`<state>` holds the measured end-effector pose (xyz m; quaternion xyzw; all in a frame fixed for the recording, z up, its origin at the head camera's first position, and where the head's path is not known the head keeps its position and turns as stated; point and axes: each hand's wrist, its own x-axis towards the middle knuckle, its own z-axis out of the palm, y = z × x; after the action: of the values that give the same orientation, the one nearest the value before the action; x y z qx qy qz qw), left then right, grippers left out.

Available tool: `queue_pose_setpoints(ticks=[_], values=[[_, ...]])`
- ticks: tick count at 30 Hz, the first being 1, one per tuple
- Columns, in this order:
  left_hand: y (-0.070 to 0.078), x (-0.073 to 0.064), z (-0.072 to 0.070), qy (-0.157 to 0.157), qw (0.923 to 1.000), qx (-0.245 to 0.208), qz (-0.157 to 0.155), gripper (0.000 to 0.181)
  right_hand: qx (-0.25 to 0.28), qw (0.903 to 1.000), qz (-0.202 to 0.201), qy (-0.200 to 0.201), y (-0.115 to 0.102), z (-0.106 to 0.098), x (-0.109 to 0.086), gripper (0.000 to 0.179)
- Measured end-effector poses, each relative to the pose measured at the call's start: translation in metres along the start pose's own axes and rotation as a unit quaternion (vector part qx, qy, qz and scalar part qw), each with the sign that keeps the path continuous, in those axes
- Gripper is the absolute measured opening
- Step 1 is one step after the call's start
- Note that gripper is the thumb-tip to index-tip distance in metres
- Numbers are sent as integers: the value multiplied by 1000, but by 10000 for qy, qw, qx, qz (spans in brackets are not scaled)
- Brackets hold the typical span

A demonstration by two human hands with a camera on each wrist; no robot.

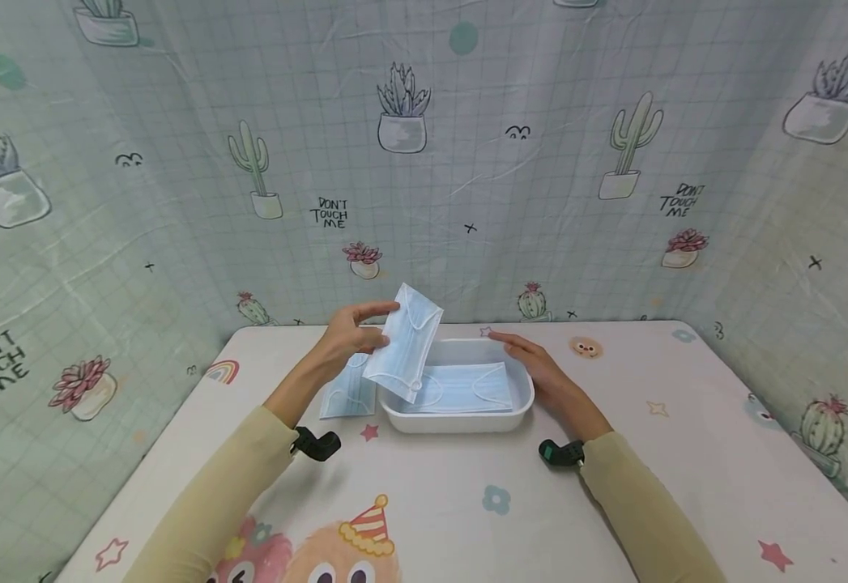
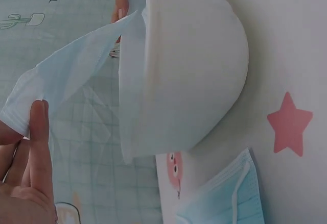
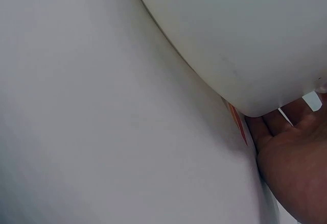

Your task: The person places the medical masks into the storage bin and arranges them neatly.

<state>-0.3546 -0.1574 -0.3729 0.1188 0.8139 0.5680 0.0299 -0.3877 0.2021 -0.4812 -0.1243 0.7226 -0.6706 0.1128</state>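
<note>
In the head view my left hand pinches a light blue face mask between thumb and fingers, tilted over the left end of a white plastic tub. The left wrist view shows the thumb and a finger on one end of that mask, its other end near the tub's rim. Another mask lies flat inside the tub. On the table left of the tub is one more mask, partly covered by the raised one. My right hand rests against the tub's right side, fingers extended along it.
The white table carries printed stars, flowers and cartoon faces. A grid-patterned curtain with cactus drawings rises behind the table and along its sides. Dark cameras are strapped at both wrists.
</note>
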Motion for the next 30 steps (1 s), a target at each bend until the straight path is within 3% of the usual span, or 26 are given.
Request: queue_pose_setpoints(ticks=[18,24,30], values=[[26,27,25,-823,9936,730,243,61,71,10000,44,-19,-2,0,-2,45],[36,36,33,-1111,9865,1112,455,59,-16,10000,24,-20,-3,0,-4,45],[46,43,41,-1496,9730,1624,671,60,68,10000,0,4,-4,-1,-2,46]])
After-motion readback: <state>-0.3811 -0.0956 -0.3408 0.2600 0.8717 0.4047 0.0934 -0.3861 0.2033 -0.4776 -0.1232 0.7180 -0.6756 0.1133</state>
